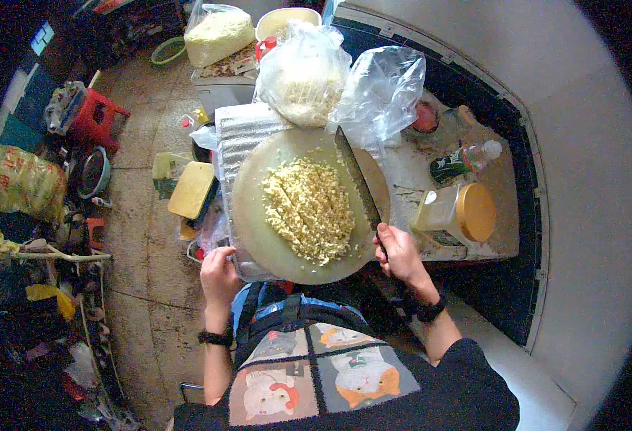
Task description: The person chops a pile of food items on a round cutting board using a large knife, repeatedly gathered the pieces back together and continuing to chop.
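A pile of finely chopped pale-yellow food (310, 210) lies in the middle of a round cutting board (251, 237). My right hand (400, 254) is closed around the handle of a large knife (360, 180), whose dark blade stands over the board's right side, beside the pile. At the board's lower left, my left hand (220, 275) is at the edge of a silvery foil mat (240, 118) that lies under the board. Whether its fingers grip the mat's edge is not clear.
Behind the board stand a filled clear plastic bag (308, 75) and another bag of pale shreds (220, 33). To the right are a plastic bottle (464, 160) and a jar with an orange lid (476, 212). A yellow-lidded box (191, 188) and a red stool (97, 116) are at the left.
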A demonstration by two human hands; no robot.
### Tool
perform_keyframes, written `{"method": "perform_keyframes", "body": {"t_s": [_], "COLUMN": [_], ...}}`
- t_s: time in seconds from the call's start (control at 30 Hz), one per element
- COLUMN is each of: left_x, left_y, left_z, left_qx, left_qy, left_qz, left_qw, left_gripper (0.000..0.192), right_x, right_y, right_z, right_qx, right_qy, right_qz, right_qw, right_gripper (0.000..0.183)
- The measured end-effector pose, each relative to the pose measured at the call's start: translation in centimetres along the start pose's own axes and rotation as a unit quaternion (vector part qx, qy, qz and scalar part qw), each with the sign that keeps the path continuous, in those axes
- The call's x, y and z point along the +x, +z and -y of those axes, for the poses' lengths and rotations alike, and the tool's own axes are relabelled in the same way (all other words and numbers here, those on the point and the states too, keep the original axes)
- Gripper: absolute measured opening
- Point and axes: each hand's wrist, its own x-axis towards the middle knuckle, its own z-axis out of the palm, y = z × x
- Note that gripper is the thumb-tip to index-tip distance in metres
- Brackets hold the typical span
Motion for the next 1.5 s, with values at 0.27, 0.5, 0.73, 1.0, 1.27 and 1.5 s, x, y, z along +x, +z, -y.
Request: {"method": "perform_keyframes", "body": {"t_s": [0.27, 0.5, 0.73, 1.0, 1.27, 1.5], "left_x": [0.6, 1.6, 1.5, 1.4, 1.2, 1.3], "left_y": [0.1, 0.0, -0.2, 0.1, 0.0, -0.2], "left_z": [0.0, -0.6, 0.2, 1.0, 1.0, 0.7], "left_qx": [-0.003, -0.026, -0.017, -0.023, -0.008, -0.008], "left_qy": [0.010, 0.012, 0.008, 0.007, 0.003, -0.004], "left_qz": [-0.007, 0.007, 0.006, -0.006, -0.011, -0.015], "left_qw": [1.000, 1.000, 1.000, 1.000, 1.000, 1.000], "left_gripper": [0.021, 0.026, 0.020, 0.023, 0.021, 0.019], "right_x": [-0.8, 0.4, 1.9, 2.7, 2.1, 3.3], "right_y": [0.6, 0.7, 1.5, 2.9, 1.5, 0.3], "right_z": [-1.2, -1.6, -1.1, 0.8, 1.2, 0.4], "right_qx": [0.086, 0.090, 0.081, -0.021, -0.041, -0.098], "right_qy": [0.028, 0.039, 0.054, 0.009, 0.005, -0.037], "right_qz": [-0.018, -0.047, -0.035, 0.015, 0.014, -0.034], "right_qw": [0.996, 0.994, 0.995, 1.000, 0.999, 0.994], "right_gripper": [0.056, 0.058, 0.053, 0.050, 0.051, 0.054]}}
